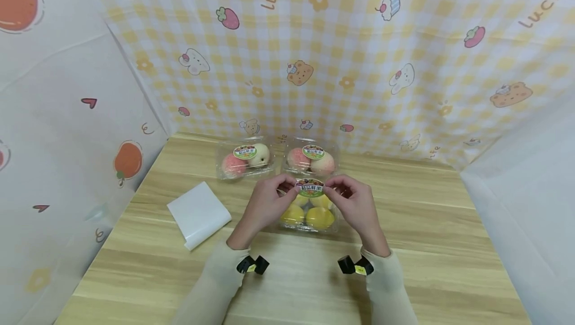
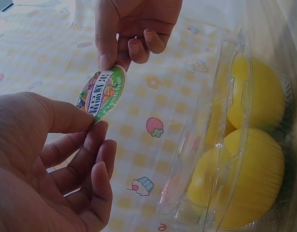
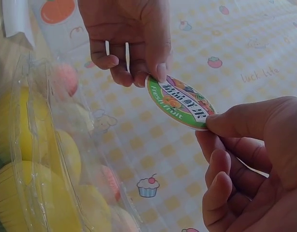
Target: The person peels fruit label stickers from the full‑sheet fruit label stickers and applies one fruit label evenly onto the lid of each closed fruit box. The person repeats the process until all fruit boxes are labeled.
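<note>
Between my two hands is an oval fruit sticker (image 1: 310, 187), green-edged with fruit pictures and "Fresh Fruit" lettering. My left hand (image 1: 269, 199) pinches its left end between thumb and finger. The right hand (image 1: 355, 203) pinches the other end the same way. Under the sticker stands a clear plastic box (image 1: 307, 227) holding several yellow fruits (image 1: 320, 218). In the left wrist view the sticker (image 2: 102, 94) is held apart from the box (image 2: 245, 145). The right wrist view shows the sticker's printed face (image 3: 180, 104) stretched flat between both thumbs.
Behind stand two clear boxes of pink and pale peaches, one at left (image 1: 233, 165) and one at right (image 1: 322, 163), each with an oval sticker on its lid. A white sheet of paper (image 1: 199, 215) with a curled edge lies left on the wooden table (image 1: 427, 225).
</note>
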The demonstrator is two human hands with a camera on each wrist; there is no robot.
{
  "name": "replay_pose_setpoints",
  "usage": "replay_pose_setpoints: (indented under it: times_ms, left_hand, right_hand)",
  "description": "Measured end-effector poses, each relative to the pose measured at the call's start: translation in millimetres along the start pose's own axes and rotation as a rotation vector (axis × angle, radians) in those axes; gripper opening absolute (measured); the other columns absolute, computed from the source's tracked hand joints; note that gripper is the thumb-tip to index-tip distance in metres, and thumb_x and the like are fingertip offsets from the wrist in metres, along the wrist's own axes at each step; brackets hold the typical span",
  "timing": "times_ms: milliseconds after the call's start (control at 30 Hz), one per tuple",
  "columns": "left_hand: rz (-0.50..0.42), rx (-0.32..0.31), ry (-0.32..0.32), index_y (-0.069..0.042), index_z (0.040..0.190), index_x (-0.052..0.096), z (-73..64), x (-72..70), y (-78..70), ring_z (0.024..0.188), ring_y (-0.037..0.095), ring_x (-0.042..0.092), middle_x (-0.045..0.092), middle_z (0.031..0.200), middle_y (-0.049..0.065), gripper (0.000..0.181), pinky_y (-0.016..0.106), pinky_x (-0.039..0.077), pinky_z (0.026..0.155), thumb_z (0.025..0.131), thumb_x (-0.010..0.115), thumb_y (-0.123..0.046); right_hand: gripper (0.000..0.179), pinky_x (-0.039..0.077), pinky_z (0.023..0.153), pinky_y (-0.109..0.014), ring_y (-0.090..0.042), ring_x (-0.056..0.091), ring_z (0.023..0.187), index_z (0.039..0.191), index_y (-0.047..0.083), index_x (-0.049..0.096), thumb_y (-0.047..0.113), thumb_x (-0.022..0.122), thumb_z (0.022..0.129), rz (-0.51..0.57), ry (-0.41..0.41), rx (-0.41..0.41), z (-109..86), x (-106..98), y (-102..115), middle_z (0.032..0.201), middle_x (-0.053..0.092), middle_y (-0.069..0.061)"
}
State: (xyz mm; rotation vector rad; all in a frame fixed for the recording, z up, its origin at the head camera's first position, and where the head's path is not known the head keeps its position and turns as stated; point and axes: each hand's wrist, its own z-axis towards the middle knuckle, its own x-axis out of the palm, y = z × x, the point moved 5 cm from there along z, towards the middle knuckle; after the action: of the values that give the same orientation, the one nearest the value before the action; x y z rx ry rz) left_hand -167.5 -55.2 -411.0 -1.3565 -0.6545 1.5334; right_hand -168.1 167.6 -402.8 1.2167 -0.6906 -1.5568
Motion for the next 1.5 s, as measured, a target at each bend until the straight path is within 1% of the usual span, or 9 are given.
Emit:
replay_pose_setpoints:
  times_ms: [200, 400, 567, 733, 867, 1100, 1133, 1267, 1500]
  left_hand:
    - [-0.006, -0.003, -0.004, -0.008, 0.103, 0.079, 1.8, 0.5, 1.8, 0.085, 0.014, 0.070, 0.076, 0.092, 0.000, 0.006, 0.036, 0.062, 0.079, 0.103, 0.075, -0.012]
    - [-0.005, -0.015, -0.008, -0.007, 0.107, 0.080, 2.9, 1.3, 3.9, 0.085, 0.015, 0.070, 0.075, 0.093, 0.000, 0.008, 0.036, 0.062, 0.079, 0.103, 0.075, -0.013]
    - [-0.012, -0.024, -0.014, -0.007, 0.110, 0.079, 3.9, 2.5, 4.6, 0.088, 0.016, 0.071, 0.075, 0.095, 0.000, 0.009, 0.037, 0.063, 0.081, 0.103, 0.075, -0.013]
    - [-0.017, -0.024, -0.020, -0.007, 0.108, 0.078, 4.4, 3.8, 5.9, 0.089, 0.017, 0.071, 0.075, 0.094, 0.001, 0.007, 0.037, 0.063, 0.081, 0.102, 0.076, -0.011]
    - [-0.019, -0.023, -0.023, -0.007, 0.106, 0.079, 4.6, 4.9, 7.6, 0.088, 0.017, 0.071, 0.075, 0.094, 0.002, 0.007, 0.038, 0.063, 0.082, 0.102, 0.075, -0.010]
    - [-0.015, -0.023, -0.032, -0.007, 0.104, 0.078, 5.1, 7.6, 11.5, 0.086, 0.016, 0.071, 0.075, 0.092, 0.001, 0.005, 0.037, 0.062, 0.081, 0.100, 0.075, -0.009]
    - [-0.014, -0.024, -0.032, -0.007, 0.103, 0.078, 5.2, 8.1, 12.1, 0.086, 0.016, 0.071, 0.075, 0.092, 0.001, 0.005, 0.037, 0.062, 0.081, 0.100, 0.075, -0.009]
    - [-0.009, -0.037, -0.030, -0.009, 0.103, 0.078, 5.9, 10.4, 15.7, 0.085, 0.015, 0.071, 0.075, 0.091, -0.001, 0.004, 0.036, 0.062, 0.081, 0.100, 0.076, -0.011]
    - [0.023, -0.062, -0.038, -0.009, 0.102, 0.078, 6.0, 13.8, 21.0, 0.080, 0.012, 0.069, 0.074, 0.088, -0.003, 0.005, 0.033, 0.060, 0.077, 0.100, 0.079, -0.013]
  right_hand:
    - [0.004, 0.048, 0.063, -0.021, -0.016, 0.058, 0.071, 0.101, 0.000, 0.080, 0.004, 0.081, 0.099, 0.000, -0.001, 0.029, 0.7, 1.4, -2.0, 0.085, 0.073, -0.007]
    - [0.004, 0.047, 0.062, -0.022, -0.017, 0.058, 0.071, 0.100, -0.001, 0.080, 0.002, 0.081, 0.098, -0.007, -0.009, 0.065, 0.6, 1.7, -5.5, 0.086, 0.074, -0.009]
    - [0.004, 0.048, 0.063, -0.021, -0.017, 0.059, 0.072, 0.099, 0.003, 0.081, -0.001, 0.081, 0.097, -0.017, -0.028, 0.084, 0.8, 1.8, -6.0, 0.088, 0.076, -0.010]
    - [0.006, 0.049, 0.064, -0.021, -0.017, 0.061, 0.072, 0.098, 0.004, 0.081, -0.002, 0.081, 0.097, -0.018, -0.037, 0.101, 0.8, 2.1, -7.8, 0.089, 0.076, -0.010]
    - [0.003, 0.050, 0.064, -0.021, -0.018, 0.061, 0.073, 0.098, 0.002, 0.081, 0.000, 0.082, 0.097, -0.028, -0.035, 0.117, 0.8, 3.0, -9.7, 0.089, 0.076, -0.010]
    - [0.005, 0.047, 0.062, -0.021, -0.019, 0.059, 0.071, 0.095, 0.004, 0.081, 0.000, 0.082, 0.096, -0.057, -0.040, 0.152, 0.5, 5.0, -12.4, 0.085, 0.074, -0.007]
    - [0.002, 0.047, 0.062, -0.022, -0.019, 0.059, 0.071, 0.096, 0.003, 0.081, 0.001, 0.082, 0.096, -0.061, -0.037, 0.161, 0.6, 5.3, -13.3, 0.086, 0.074, -0.007]
    - [0.005, 0.048, 0.062, -0.022, -0.018, 0.059, 0.071, 0.098, 0.000, 0.080, 0.004, 0.082, 0.096, -0.071, -0.028, 0.195, 0.9, 6.3, -17.1, 0.087, 0.075, -0.007]
    - [0.005, 0.046, 0.060, -0.022, -0.017, 0.058, 0.069, 0.095, 0.002, 0.080, 0.004, 0.084, 0.095, -0.108, -0.016, 0.228, 0.9, 8.9, -22.9, 0.085, 0.074, -0.008]
